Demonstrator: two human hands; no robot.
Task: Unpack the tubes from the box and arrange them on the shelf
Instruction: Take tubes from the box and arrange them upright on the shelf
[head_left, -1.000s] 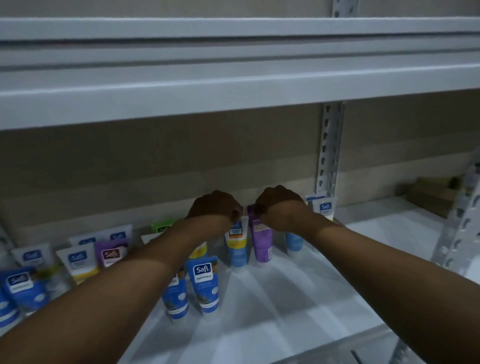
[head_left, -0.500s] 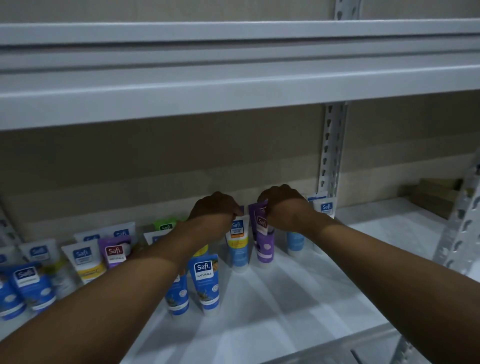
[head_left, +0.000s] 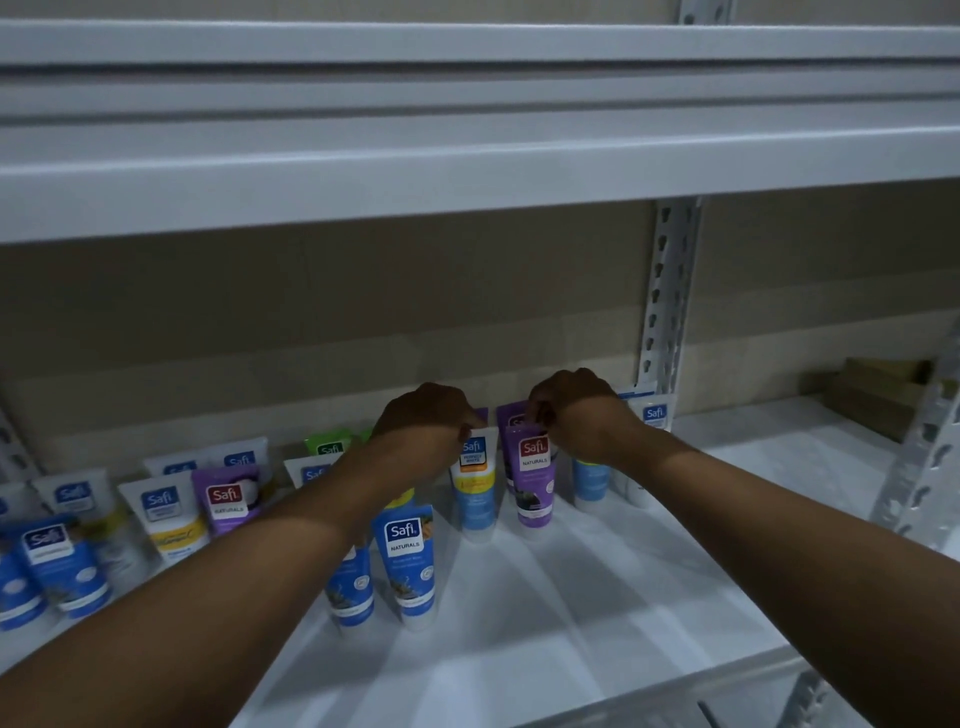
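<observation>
Several Safi tubes stand cap-down on the white shelf (head_left: 597, 613). My left hand (head_left: 423, 421) reaches to the back and pinches the top of a white, yellow and blue tube (head_left: 474, 483). Right beside it, my right hand (head_left: 576, 413) pinches the top edge of a purple tube (head_left: 535, 478). Another purple tube stands behind that one, mostly hidden. Two blue tubes (head_left: 408, 561) stand in front, under my left forearm. More white, purple and blue tubes (head_left: 161, 514) fill the shelf's left side. The box is out of view.
The upper shelf board (head_left: 467, 171) hangs low over the work area. A perforated metal upright (head_left: 665, 291) stands at the back right, and another (head_left: 930, 452) at the right front. Brown cardboard pieces (head_left: 878, 395) lie on the neighbouring shelf at far right.
The purple tube has come forward a little, its label now showing in front of the second purple tube. Both hands stay at the tube tops.
</observation>
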